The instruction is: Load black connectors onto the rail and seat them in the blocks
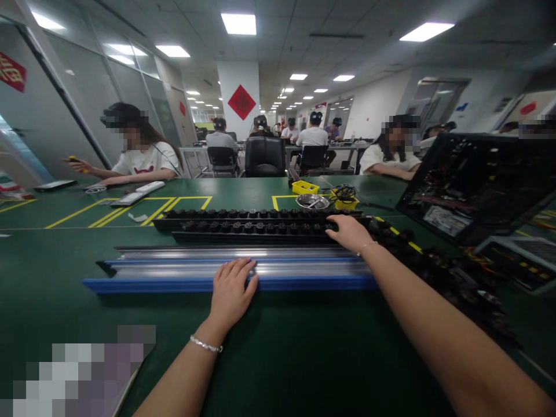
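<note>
My left hand [232, 292] lies flat on a long blue-edged rail [165, 284] with shiny clear-looking strips, its fingers stretched together across the top. Farther back, my right hand [350, 231] reaches over the right part of the rails. Its thumb and index finger curl around the near black strip [260, 236], which carries a row of small black wheels. A second black wheeled strip [217, 214] lies just behind it. All these pieces run side by side across the green table [43, 260].
Dark wheeled pieces [452, 266] trail along the right. Beyond are an open black case [473, 179], a grey metal box [521, 260], a metal bowl [311, 201] and a yellow tray [305, 187]. A power strip [139, 194] lies left. Two people sit opposite.
</note>
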Available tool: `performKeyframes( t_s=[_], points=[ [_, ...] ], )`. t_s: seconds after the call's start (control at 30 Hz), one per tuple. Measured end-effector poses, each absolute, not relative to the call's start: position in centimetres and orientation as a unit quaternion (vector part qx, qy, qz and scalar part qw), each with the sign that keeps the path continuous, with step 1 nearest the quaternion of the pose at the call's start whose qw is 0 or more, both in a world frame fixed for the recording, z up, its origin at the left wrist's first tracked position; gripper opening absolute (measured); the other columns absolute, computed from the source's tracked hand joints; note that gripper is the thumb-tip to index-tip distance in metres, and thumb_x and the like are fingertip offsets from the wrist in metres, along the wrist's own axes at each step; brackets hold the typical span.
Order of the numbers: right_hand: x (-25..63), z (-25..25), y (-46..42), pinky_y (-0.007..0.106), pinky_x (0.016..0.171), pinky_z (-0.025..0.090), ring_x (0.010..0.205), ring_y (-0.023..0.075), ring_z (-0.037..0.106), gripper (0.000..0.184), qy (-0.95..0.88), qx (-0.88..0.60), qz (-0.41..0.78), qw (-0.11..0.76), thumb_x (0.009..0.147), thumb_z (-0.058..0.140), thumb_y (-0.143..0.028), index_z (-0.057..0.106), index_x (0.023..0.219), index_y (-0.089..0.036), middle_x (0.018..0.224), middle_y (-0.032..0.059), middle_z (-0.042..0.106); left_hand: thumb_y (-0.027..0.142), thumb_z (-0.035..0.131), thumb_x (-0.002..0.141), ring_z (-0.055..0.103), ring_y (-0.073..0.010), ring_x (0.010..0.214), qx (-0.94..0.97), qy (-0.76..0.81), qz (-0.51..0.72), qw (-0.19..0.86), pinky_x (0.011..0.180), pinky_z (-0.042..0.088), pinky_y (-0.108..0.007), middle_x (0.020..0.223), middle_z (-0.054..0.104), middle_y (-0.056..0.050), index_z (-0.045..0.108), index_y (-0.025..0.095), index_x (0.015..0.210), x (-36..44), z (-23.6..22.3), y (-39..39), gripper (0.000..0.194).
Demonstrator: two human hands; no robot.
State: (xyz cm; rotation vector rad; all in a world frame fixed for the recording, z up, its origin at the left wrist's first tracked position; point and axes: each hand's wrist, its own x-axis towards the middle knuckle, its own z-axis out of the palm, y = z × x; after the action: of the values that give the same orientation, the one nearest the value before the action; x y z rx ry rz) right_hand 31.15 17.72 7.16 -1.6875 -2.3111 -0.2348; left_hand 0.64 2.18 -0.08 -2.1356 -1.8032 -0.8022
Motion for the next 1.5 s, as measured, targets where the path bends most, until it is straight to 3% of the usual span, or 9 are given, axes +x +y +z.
performKeyframes(
  t_s=[0.2, 0.3, 0.67, 1.03, 1.5],
  points=[
    [23.7, 7.0, 20.9, 0.03, 0.092, 0.041, 0.11, 0.0223, 0.053, 0.049, -0.853, -0.521, -0.024, 0.022, 0.074, 0.058, -0.037, 0.055, 0.119, -0.018, 0.12, 0.0089, 0.058, 0.036, 0.047, 0.083, 0.047, -0.0218, 0.115, -0.745, -0.601, -0.272, 0.096, 0.104, 0.025, -0.045, 0.125, 0.057, 0.001, 0.056, 0.031, 0.115, 0.5, 0.0, 2.1, 0.033],
    [21.9, 6.4, 22.2, 0.032, 0.089, 0.043, 0.107, 0.0251, 0.055, 0.056, -0.864, -0.503, -0.012, -0.01, 0.068, 0.065, -0.041, 0.055, 0.118, -0.017, 0.118, 0.0117, 0.059, 0.034, 0.051, 0.081, 0.047, -0.0225, 0.116, -0.753, -0.596, -0.266, 0.087, 0.105, 0.023, -0.048, 0.127, 0.055, 0.003, 0.061, 0.033, 0.103, 0.5, 0.1, 2.1, 0.024],
    [18.5, 4.9, 24.1, 0.036, 0.081, 0.046, 0.102, 0.0288, 0.058, 0.085, -0.877, -0.477, 0.0, -0.063, 0.058, 0.069, -0.055, 0.04, 0.129, -0.018, 0.116, 0.0145, 0.059, 0.033, 0.054, 0.079, 0.045, -0.0224, 0.117, -0.75, -0.601, -0.268, 0.07, 0.105, 0.024, -0.049, 0.127, 0.054, 0.004, 0.064, 0.033, 0.093, 0.7, 0.2, 2.3, 0.016],
    [19.5, 8.1, 22.4, 0.034, 0.073, 0.044, 0.094, 0.0286, 0.061, 0.074, -0.898, -0.43, -0.083, -0.04, 0.062, 0.062, -0.061, 0.044, 0.126, -0.028, 0.105, 0.0087, 0.065, 0.033, 0.054, 0.08, 0.044, -0.0224, 0.116, -0.751, -0.603, -0.262, 0.067, 0.103, 0.026, -0.047, 0.128, 0.054, 0.004, 0.062, 0.03, 0.091, 0.9, 0.5, 2.5, 0.014],
    [22.1, 13.7, 18.3, 0.031, 0.064, 0.039, 0.083, 0.0275, 0.06, 0.066, -0.881, -0.456, -0.128, 0.001, 0.061, 0.059, -0.067, 0.05, 0.115, -0.029, 0.096, 0.0061, 0.065, 0.038, 0.05, 0.081, 0.045, -0.0227, 0.113, -0.756, -0.599, -0.241, 0.109, 0.101, 0.029, -0.044, 0.125, 0.056, 0.003, 0.064, 0.029, 0.092, 0.2, 0.5, 6.2, 0.02]
  ],
)
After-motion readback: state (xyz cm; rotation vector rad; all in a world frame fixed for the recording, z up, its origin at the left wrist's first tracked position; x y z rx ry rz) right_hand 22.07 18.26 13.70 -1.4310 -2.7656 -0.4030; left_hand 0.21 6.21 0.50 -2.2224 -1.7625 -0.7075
